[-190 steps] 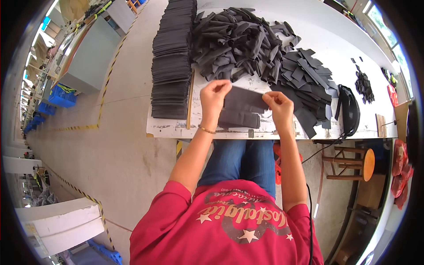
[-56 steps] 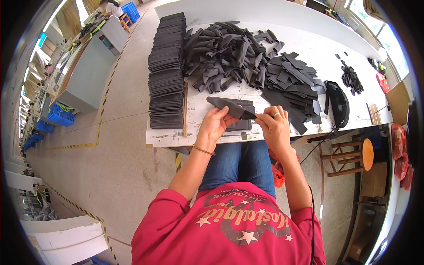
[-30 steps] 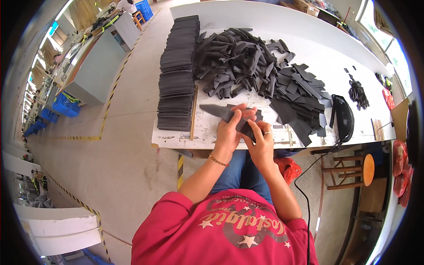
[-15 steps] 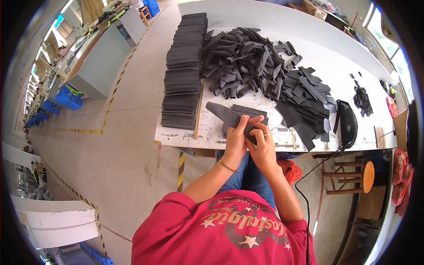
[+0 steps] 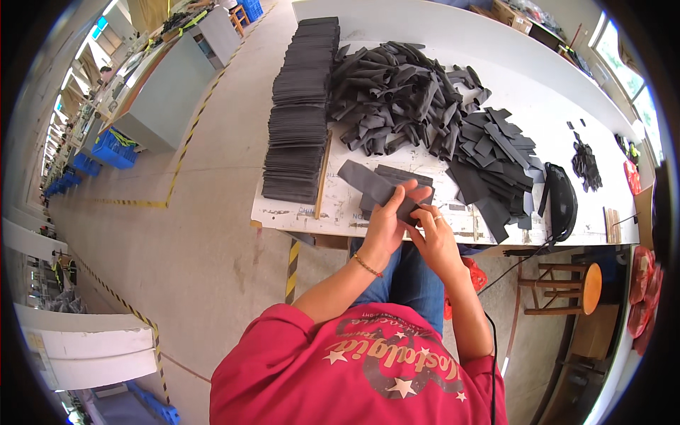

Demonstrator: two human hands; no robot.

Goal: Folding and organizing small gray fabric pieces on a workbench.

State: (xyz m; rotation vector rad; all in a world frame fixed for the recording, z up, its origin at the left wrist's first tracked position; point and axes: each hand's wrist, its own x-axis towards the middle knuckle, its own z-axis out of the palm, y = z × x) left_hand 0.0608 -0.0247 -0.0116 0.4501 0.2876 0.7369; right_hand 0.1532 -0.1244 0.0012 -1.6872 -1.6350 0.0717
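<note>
Head view, and it's all happening over the front edge of the desk [image 5: 280, 221]: the left hand [image 5: 386, 225] has a black strip [image 5: 363, 178] gripped between thumb and fingers, free end poking up and leftward. Tight beside it comes the right hand [image 5: 438, 237], fingers pinching the strip's near end. What a switch! Six seconds ago a black piece was stretched between two spread hands; now they're close together, so the handling looks concentrated at one end. And just now that free end has turned, showing a broader, squarer face. Folded pieces [image 5: 404, 174] lie flat just beyond.

Containers, then! Below the desk edge, a red bag [image 5: 476, 278], contents hidden. More red bundles [image 5: 641, 273] over at far right, can't see inside those either. Way off left, a blue crate [image 5: 112, 150] with yellow-green strips [image 5: 123, 138] across its top, and at the back, a cardboard box [image 5: 511, 15], insides unreadable.
</note>
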